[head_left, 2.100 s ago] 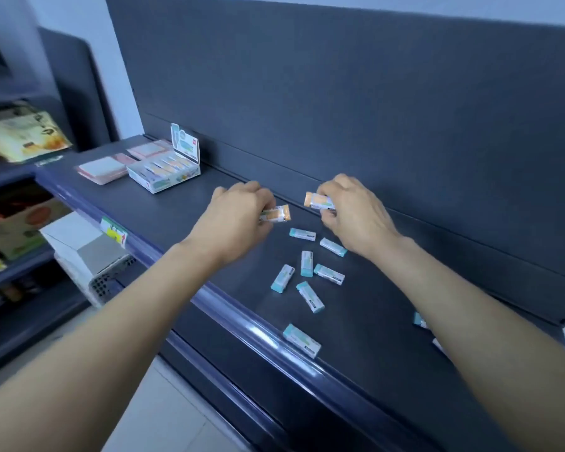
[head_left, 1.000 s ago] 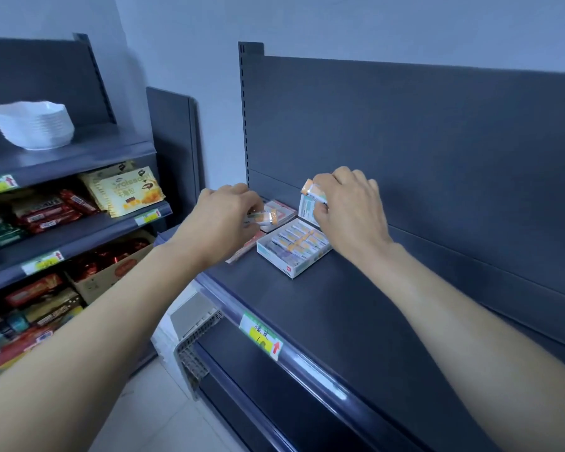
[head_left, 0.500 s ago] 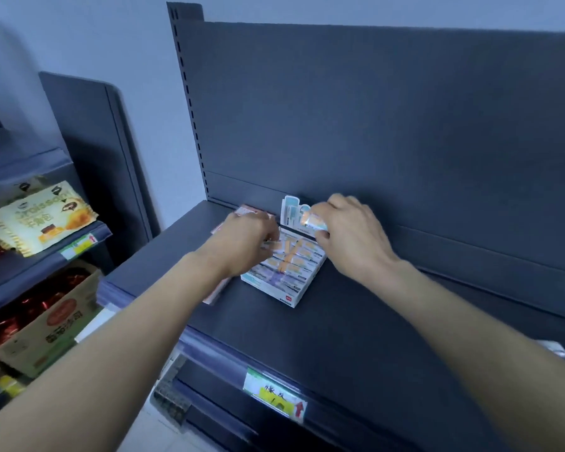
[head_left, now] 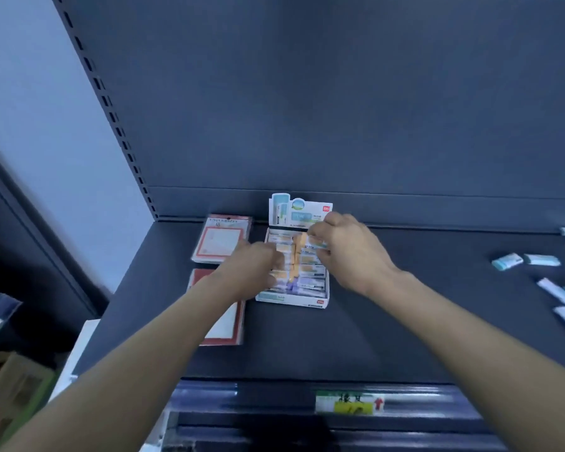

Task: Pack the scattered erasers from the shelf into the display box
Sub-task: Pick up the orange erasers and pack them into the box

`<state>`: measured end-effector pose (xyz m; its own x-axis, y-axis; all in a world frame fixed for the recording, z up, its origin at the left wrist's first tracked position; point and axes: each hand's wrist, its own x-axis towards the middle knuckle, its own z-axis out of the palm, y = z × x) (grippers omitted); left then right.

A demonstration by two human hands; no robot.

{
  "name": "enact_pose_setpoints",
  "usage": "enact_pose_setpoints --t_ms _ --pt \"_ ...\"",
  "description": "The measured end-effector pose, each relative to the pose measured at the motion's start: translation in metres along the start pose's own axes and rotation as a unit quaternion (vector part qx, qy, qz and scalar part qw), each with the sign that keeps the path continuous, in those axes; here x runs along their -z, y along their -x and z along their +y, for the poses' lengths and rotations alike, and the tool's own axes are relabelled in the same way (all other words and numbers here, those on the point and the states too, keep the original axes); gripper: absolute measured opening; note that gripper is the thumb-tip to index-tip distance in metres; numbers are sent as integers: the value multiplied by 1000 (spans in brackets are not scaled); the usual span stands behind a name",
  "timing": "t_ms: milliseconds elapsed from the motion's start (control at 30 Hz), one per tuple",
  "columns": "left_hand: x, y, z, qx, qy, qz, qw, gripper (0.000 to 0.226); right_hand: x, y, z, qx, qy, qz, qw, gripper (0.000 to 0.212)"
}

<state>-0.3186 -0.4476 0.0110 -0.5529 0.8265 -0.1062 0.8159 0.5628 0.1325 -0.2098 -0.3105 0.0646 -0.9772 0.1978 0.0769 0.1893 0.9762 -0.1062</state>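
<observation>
Two hands work at the box (head_left: pixel 291 298) — my right hand (head_left: pixel 349 252) pinching an eraser (head_left: pixel 318 244) over its far right corner, my left hand (head_left: pixel 252 272) curled at its left wall, holding what I cannot tell — so a skewed push could wedge it crooked.

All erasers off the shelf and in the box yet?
No: several teal erasers lie loose on the shelf, to the right of the display box.

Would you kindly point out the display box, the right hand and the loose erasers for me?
display box (head_left: pixel 294 301): head view, its white front wall.
right hand (head_left: pixel 349 252): head view, the back of the hand.
loose erasers (head_left: pixel 507 261): head view, middle of the leftmost one.
</observation>
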Motion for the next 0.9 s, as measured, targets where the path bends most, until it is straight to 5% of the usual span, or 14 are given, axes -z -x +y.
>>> enact_pose_setpoints --t_ms 433,733,900 --pt "-6 3 -11 -42 -22 26 999 21 -43 -2 -16 -7 57 -106 993 40" --pt "27 5 -9 -33 15 111 993 21 -38 -2 -15 -30 62 -86 994 36" --pt "54 -10 17 -84 48 168 981 20 -10 8 3 -81 49 5 996 26"
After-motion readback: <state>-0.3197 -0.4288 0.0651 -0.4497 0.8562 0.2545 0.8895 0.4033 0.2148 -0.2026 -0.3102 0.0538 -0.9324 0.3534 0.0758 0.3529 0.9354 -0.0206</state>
